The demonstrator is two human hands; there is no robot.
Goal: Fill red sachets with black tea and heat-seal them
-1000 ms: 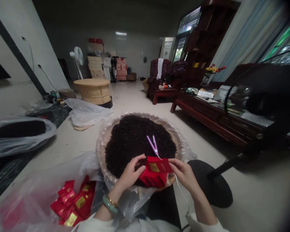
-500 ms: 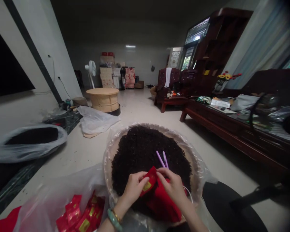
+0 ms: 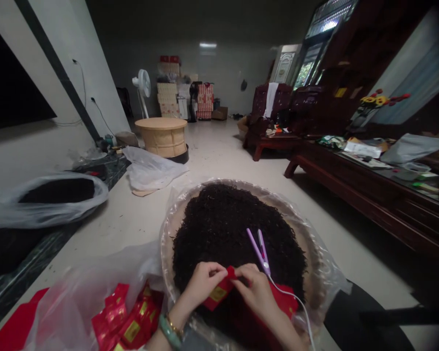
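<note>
Between both hands is a small red packet point(image 3: 216, 295) with a yellow label. My left hand point(image 3: 205, 282) pinches its upper edge, and my right hand point(image 3: 255, 288) pinches the same edge from the other side, fingertips nearly meeting. Below them a broad round basket point(image 3: 167, 253), lined with clear plastic, holds a heap of dark, dry tea-like leaves point(image 3: 227, 219). A purple hair straightener point(image 3: 260, 253) with a white cord rests on the leaves, its plates apart. Red material point(image 3: 287, 300) lies beneath and beside my right hand.
A clear plastic bag point(image 3: 69, 302) at lower left contains several red packets point(image 3: 131, 331). Another bag of dark leaves point(image 3: 58, 191) is at the left. A dark wooden table point(image 3: 336, 190) runs along the right; a black round base point(image 3: 366, 317) stands near the basket.
Both hands have folded or pressed the packet's top edge together and turned it. The hair straightener, cord included, now shows more fully beside my right hand. The view has shifted slightly.
</note>
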